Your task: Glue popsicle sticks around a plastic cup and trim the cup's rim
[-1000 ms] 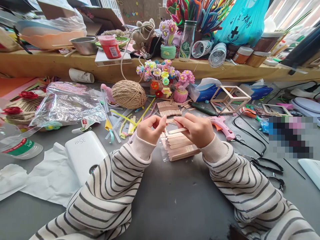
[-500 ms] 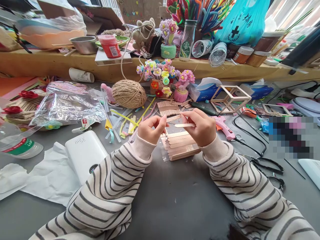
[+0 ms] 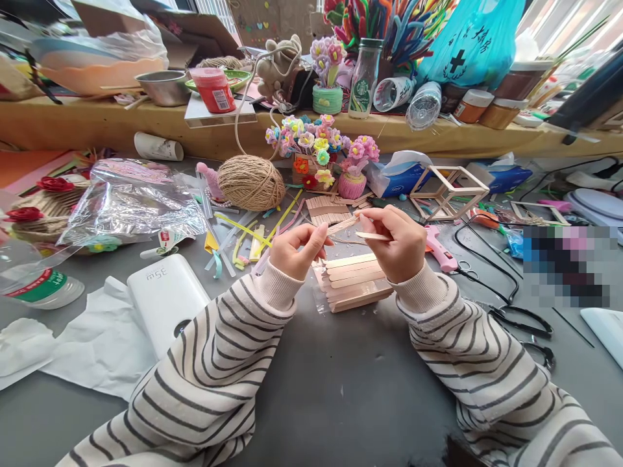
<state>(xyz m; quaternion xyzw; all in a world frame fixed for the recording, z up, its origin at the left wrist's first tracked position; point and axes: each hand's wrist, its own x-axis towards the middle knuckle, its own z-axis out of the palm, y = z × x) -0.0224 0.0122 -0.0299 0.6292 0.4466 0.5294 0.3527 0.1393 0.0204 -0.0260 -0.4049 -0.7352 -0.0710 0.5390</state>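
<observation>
Your R hand [image 3: 402,246] pinching a craft stick [image 3: 372,236], L hand [image 3: 294,253] fingers curled, can't tell if gripping, row of sticks [image 3: 357,279] btwn wrists, glue gun [image 3: 442,251] nr R.

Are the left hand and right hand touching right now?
Apart. The head view shows a plain gap between the left hand and the right hand, with grey table visible through it.
</observation>
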